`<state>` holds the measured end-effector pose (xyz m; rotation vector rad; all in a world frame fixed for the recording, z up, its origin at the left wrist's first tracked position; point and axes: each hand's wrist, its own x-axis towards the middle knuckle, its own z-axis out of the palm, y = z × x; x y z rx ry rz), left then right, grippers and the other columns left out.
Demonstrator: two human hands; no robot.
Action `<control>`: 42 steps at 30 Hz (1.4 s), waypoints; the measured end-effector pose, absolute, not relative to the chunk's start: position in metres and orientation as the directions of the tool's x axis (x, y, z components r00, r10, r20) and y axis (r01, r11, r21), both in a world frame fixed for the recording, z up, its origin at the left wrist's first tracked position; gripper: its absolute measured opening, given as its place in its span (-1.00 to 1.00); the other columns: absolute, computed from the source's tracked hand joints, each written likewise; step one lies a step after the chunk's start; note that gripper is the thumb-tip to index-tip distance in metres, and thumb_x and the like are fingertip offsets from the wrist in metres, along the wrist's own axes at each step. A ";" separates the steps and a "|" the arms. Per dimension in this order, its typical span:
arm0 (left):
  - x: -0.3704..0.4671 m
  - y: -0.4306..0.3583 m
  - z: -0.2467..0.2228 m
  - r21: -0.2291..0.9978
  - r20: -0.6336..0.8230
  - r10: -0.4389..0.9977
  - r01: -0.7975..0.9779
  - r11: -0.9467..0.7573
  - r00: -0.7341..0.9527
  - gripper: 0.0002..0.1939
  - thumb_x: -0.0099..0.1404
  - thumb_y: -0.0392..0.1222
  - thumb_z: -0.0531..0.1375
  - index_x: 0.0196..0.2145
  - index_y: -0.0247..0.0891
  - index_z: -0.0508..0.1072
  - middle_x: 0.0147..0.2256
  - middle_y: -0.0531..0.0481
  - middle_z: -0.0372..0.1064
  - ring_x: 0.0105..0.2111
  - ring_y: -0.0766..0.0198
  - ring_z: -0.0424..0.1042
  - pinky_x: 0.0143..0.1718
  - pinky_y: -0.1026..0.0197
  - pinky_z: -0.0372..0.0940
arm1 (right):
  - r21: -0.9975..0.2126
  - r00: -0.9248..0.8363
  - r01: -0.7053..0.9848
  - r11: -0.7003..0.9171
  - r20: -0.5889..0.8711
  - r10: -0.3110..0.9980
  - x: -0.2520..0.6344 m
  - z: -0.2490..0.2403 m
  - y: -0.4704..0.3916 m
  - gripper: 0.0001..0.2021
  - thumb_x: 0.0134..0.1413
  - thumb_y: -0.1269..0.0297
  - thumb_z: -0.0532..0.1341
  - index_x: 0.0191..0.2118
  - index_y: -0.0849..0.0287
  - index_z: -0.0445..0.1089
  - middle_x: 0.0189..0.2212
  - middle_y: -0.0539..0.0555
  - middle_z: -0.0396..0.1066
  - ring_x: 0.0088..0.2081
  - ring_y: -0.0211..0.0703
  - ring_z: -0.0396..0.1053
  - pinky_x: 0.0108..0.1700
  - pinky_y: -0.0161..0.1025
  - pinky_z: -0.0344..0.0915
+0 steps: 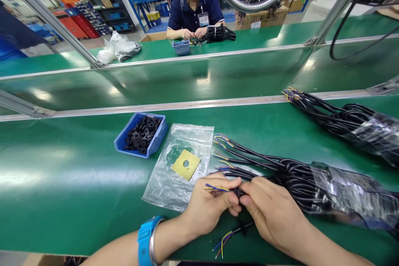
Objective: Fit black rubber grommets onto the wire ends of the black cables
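My left hand (207, 205) and my right hand (274, 210) meet fingertip to fingertip at a small black rubber piece (238, 191) on a cable end. Thin blue, yellow and white wires (216, 188) stick out from it across my left fingers. My left hand pinches the rubber piece; my right hand is closed on the black cable, mostly hidden by its fingers. Below them lies another cable end (229, 237) with bared coloured wires and a black piece on it. Beside my right hand rests a plastic-wrapped bundle of black cables (299, 178).
A blue bin (158, 139) holds several black pieces (143, 134). Next to it, a yellow square with a hole (181, 168) lies on a clear plastic bag (165, 183). Another cable bundle (346, 122) lies at right. Behind the metal rail (174, 106), a person (195, 10) works with cables.
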<state>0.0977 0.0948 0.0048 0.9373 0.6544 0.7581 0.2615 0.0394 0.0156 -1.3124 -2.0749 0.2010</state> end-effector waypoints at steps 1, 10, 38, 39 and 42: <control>0.098 0.095 0.003 0.853 -0.193 0.794 -0.302 0.427 0.577 -0.76 0.05 -0.13 0.39 -0.26 -0.13 0.61 -0.53 0.02 0.42 -0.65 0.39 0.43 -0.63 0.40 0.35 | -0.444 -0.265 0.758 0.477 0.458 0.848 0.262 0.016 0.039 -0.85 0.28 0.42 -0.01 -0.27 0.24 0.27 -0.46 0.05 0.26 -0.43 -0.18 0.18 -0.38 -0.26 0.16; 0.102 0.086 0.001 0.816 -0.238 0.787 -0.322 0.480 0.569 -0.70 -0.07 -0.20 0.45 -0.30 -0.17 0.62 -0.53 0.07 0.38 -0.62 0.35 0.47 -0.57 0.38 0.41 | -0.442 -0.260 0.746 0.499 0.498 0.828 0.259 0.014 0.038 -0.77 0.23 0.52 -0.03 -0.45 0.18 0.15 -0.56 0.00 0.16 -0.50 -0.23 0.08 -0.46 -0.28 0.05; 0.087 0.100 0.005 0.846 -0.352 0.716 -0.122 0.519 0.603 -0.73 -0.04 -0.22 0.42 -0.36 -0.37 0.52 -0.53 0.00 0.48 -0.55 0.37 0.44 -0.44 0.32 0.37 | -0.564 -0.297 0.672 0.481 0.390 0.872 0.269 0.016 0.037 -0.91 0.27 0.45 0.02 -0.24 0.22 0.25 -0.46 0.03 0.22 -0.43 -0.21 0.14 -0.38 -0.27 0.14; 0.088 0.100 0.005 0.833 -0.354 0.708 -0.138 0.536 0.611 -0.73 -0.05 -0.21 0.42 -0.37 -0.37 0.52 -0.54 0.01 0.47 -0.56 0.38 0.43 -0.45 0.33 0.37 | -0.573 -0.298 0.665 0.479 0.385 0.874 0.269 0.016 0.036 -0.92 0.26 0.46 0.03 -0.23 0.22 0.24 -0.45 0.03 0.23 -0.41 -0.21 0.15 -0.37 -0.26 0.14; 0.089 0.100 0.002 0.809 -0.354 0.686 -0.159 0.565 0.635 -0.70 -0.06 -0.19 0.42 -0.34 -0.35 0.52 -0.54 0.02 0.46 -0.57 0.39 0.41 -0.47 0.33 0.34 | -0.586 -0.304 0.651 0.482 0.381 0.873 0.269 0.015 0.036 -0.92 0.25 0.47 0.04 -0.18 0.22 0.24 -0.41 0.05 0.25 -0.38 -0.20 0.16 -0.36 -0.25 0.15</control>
